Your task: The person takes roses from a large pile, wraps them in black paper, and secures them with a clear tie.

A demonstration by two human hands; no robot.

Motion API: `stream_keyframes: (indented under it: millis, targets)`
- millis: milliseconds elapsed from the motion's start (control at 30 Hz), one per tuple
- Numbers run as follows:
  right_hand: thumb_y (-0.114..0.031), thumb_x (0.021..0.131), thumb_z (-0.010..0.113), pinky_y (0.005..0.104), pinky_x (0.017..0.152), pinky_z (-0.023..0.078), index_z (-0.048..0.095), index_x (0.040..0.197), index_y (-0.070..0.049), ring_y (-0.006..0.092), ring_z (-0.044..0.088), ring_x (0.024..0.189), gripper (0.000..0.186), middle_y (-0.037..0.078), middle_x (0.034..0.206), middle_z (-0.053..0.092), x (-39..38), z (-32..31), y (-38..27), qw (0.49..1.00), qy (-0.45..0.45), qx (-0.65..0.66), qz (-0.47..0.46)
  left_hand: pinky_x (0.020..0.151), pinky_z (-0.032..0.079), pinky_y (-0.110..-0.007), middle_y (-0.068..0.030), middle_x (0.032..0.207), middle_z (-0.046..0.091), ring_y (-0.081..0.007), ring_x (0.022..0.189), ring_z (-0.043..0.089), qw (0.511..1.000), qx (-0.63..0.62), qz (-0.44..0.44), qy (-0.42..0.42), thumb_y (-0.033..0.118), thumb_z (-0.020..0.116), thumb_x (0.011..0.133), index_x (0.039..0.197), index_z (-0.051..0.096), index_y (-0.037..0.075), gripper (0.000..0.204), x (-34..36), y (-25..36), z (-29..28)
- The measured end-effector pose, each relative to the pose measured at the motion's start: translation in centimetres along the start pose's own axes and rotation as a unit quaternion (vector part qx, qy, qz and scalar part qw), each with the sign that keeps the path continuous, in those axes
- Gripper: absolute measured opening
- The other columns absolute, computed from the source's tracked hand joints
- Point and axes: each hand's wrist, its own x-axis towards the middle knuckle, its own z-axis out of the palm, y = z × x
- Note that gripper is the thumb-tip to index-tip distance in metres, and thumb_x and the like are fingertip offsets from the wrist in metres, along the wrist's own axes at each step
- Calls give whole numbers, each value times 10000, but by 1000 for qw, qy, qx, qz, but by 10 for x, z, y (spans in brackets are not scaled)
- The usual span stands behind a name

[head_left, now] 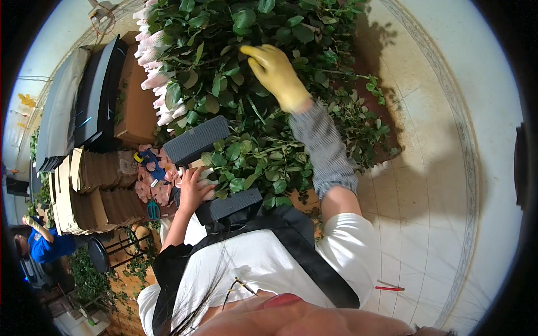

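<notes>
My bare left hand [193, 189] lies with fingers spread against a few flower heads in white net sleeves [208, 185]. Their leafy stems [269, 162] run to the right between two black ribbed blocks, a far block [196, 140] and a near block [230, 206]. In a yellow glove, my right hand [276, 75] reaches over a big pile of leafy cut stems [224, 33]. Its index finger and thumb stand apart above the leaves, and nothing shows between them; the other fingers are partly hidden. Pinkish-white net sleeves [151, 53] cover the heads along the pile's left side.
Left of my hand lie pink petals [162, 190], teal-handled scissors [153, 210] and a blue-and-yellow tool [150, 161]. Stacked brown cardboard [101, 207] and dark panels [84, 101] stand farther left. A person in blue [47, 243] is near a black stool [99, 255]. Pale tiles [426, 224] cover the right.
</notes>
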Motion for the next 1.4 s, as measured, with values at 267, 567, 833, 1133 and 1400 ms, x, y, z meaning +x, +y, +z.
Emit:
stream_keyframes:
  millis: [267,567,833,1133,1400]
  targets:
    - [-147,743,713,470,713,554,730,790,-58,372,689,806,102,158,799,709,54,48,52,969,-12,-248,11,945,502,-439,-142,1241,604,-346,1094,597,999,-36,-35,-22,152,880,758,1330,626,67,632,-2,-7,4]
    - [-60,1002,562,465,809,406,484,927,4,353,498,841,126,180,909,492,95,-34,2,941,270,-93,182,966,492,-450,-151,1240,608,-366,1119,589,998,-43,-39,-5,170,879,756,1334,625,73,639,-4,-11,11]
    - [-149,957,614,444,747,553,672,1070,-2,299,662,827,194,138,967,683,52,-52,105,937,329,117,16,985,483,-436,-156,1238,599,-361,1126,580,997,-71,-20,22,184,878,754,1330,621,66,642,-7,-14,11]
    - [-214,997,566,525,898,481,611,1015,19,432,545,1006,238,270,1049,587,124,-61,34,947,269,-147,96,943,509,-443,-152,1234,606,-358,1097,604,998,-49,-22,25,198,878,765,1324,627,56,628,-7,-18,14]
    - [21,709,744,399,754,608,745,1088,-33,272,705,847,383,157,1026,721,31,-16,19,987,49,-143,-61,942,496,-458,-163,1227,607,-376,1098,597,997,-61,2,41,199,883,749,1300,637,70,617,-6,-16,12]
